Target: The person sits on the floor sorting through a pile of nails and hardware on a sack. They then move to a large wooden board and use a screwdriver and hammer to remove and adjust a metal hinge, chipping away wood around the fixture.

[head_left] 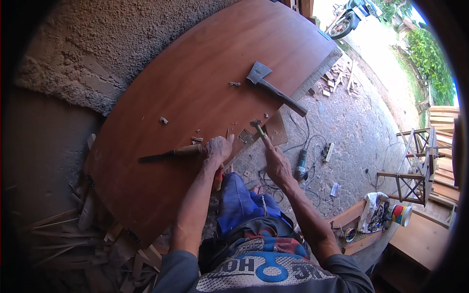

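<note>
A head-worn fisheye looks down from close above the brown panel (pixel 195 97)

Motorcycle (pixel 355 18) near green foliage (pixel 430 61); wood offcuts (pixel 328 76) on concrete floor (pixel 361 122).

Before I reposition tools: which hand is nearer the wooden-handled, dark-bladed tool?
Left. The left hand is beside the tool, at its handle end; the right hand is farther right.

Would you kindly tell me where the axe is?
In the head view, the axe lies just right of centre on the wooden board, beyond the hammer in the right hand, its handle overhanging the edge.
</note>
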`<state>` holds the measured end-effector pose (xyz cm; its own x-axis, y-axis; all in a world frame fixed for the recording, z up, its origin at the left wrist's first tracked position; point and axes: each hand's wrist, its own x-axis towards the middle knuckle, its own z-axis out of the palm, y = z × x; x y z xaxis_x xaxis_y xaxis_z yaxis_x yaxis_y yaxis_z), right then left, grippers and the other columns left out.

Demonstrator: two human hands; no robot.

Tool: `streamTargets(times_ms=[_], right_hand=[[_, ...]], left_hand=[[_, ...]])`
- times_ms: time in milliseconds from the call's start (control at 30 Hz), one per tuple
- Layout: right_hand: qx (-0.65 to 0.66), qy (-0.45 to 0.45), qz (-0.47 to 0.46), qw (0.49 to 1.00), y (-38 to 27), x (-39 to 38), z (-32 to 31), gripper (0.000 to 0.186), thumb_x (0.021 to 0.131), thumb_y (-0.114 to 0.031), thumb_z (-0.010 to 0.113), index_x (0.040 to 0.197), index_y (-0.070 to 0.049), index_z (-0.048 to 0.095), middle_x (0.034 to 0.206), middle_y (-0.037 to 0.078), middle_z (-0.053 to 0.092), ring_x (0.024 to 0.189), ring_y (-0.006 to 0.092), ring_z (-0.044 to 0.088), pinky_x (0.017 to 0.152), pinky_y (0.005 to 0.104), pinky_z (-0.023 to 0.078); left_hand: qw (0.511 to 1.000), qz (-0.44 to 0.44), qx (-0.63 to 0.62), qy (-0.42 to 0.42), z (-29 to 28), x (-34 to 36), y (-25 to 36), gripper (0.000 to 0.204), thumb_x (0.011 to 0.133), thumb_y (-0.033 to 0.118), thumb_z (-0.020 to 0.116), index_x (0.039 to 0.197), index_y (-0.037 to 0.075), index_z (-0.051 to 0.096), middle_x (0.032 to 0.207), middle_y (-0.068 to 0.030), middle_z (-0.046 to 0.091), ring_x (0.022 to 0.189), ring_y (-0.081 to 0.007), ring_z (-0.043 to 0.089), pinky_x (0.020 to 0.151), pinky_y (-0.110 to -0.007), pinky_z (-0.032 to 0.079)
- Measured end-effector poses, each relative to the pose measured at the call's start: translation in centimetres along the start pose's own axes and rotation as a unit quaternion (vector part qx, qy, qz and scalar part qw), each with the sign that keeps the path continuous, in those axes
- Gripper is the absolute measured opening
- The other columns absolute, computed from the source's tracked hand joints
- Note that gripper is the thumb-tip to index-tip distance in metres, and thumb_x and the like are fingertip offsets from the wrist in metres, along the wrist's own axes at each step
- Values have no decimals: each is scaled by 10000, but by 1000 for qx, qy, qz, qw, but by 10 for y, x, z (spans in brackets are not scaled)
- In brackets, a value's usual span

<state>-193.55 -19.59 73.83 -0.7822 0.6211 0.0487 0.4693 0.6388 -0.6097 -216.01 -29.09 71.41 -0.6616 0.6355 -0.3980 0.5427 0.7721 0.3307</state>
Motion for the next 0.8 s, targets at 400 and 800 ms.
streamTargets(times_ms=[400,800], right_hand=[[-169,53,-154,972,-18,167,-2,535,873,-72,548,1389,-203,500,1129,178,567,999,371,573,770,496,505],[-103,-323,0,941,-92,36,-122,380,917,-96,588,1280,-65,478,1011,187,642,814,408,661,684,487,527]], left_hand=[[704,-141,-687,-110,-22,-30,8,617,964,641,462,565,176,396,438,38,323,322,-83,292,326,-253,211],[380,-164,-858,-305,66,-63,69,327,997,430,565,900,118,548,564,53,418,448,-56,375,425,-232,330]])
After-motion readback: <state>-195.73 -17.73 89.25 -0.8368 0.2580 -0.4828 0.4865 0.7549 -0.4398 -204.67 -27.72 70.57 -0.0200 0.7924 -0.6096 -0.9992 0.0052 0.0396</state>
